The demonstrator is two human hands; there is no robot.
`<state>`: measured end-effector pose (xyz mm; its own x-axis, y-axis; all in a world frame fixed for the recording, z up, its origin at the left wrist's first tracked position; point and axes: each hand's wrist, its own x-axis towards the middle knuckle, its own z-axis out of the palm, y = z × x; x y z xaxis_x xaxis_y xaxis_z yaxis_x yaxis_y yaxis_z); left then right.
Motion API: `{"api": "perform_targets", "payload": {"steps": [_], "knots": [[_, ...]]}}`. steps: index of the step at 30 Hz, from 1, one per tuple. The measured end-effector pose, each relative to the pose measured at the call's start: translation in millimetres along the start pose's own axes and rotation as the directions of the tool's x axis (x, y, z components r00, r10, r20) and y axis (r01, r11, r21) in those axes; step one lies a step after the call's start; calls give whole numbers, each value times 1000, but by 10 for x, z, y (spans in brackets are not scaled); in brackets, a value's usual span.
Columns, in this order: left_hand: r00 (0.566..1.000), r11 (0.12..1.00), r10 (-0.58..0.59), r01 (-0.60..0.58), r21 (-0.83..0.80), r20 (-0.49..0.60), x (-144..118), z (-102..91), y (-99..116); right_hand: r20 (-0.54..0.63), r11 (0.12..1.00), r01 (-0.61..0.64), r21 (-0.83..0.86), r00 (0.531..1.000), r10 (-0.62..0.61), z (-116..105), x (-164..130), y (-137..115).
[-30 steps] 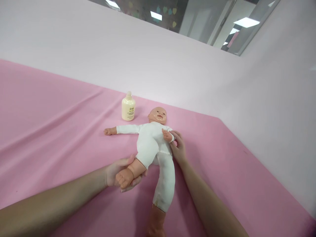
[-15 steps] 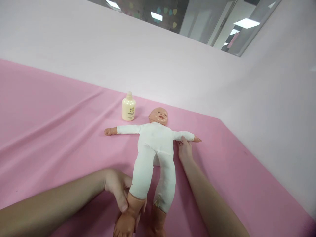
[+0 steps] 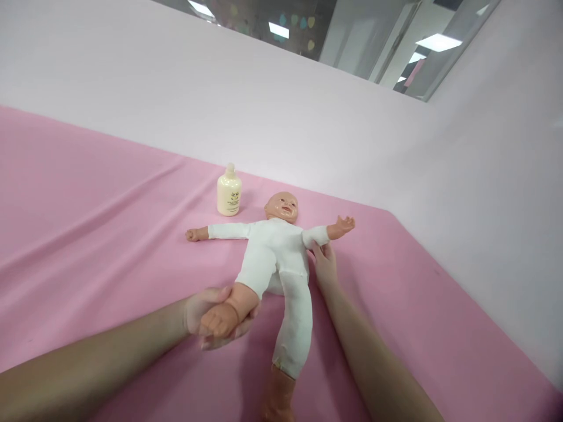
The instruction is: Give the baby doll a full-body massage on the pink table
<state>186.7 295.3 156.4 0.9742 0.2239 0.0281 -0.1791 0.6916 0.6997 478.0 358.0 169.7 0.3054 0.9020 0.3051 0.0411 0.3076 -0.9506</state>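
Note:
A baby doll (image 3: 281,246) with a white cloth body lies on its back on the pink sheet (image 3: 109,234), its head away from me. My left hand (image 3: 215,316) is wrapped round the lower leg on the doll's left-hand side as I see it, holding that leg raised and bent toward me. The other leg lies stretched out straight. My right hand (image 3: 324,261) grips the white sleeve of the arm on the right from below; that forearm is lifted, with its small hand pointing up and outward. Some of my right fingers are hidden behind the sleeve.
A cream-coloured bottle (image 3: 229,193) stands upright beyond the doll's left-side arm, close to its head. A white wall (image 3: 176,94) rises behind and to the right of the sheet. A window (image 3: 352,41) is set high in it.
My left hand has raised the doll's leg up off the sheet, away from me. My right hand has slid slightly left, and the doll's arm has bent upward from lying flat.

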Motion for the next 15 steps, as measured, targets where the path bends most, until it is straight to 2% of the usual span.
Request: {"api": "perform_targets", "payload": {"steps": [3,4,7,11,13,15], "knots": [[995,987,59,-45,-157,83,19,-28,21,123,982,127,-138,986,-110,14,-17,-1],[994,978,82,-67,-200,69,30,-15,32,166,967,191,-170,973,-163,13,-16,6],[991,964,92,-114,-239,-100,63,57,61,263,905,346,-246,923,-281,-8,-10,29],[937,953,80,-172,-250,-339,79,133,85,339,856,415,-308,889,-309,-49,-11,41],[915,954,75,-182,-238,-396,80,148,93,362,831,438,-343,878,-314,-61,-14,42],[914,962,71,-170,-216,-400,82,158,97,375,805,458,-378,871,-319,-64,-13,43]]}}
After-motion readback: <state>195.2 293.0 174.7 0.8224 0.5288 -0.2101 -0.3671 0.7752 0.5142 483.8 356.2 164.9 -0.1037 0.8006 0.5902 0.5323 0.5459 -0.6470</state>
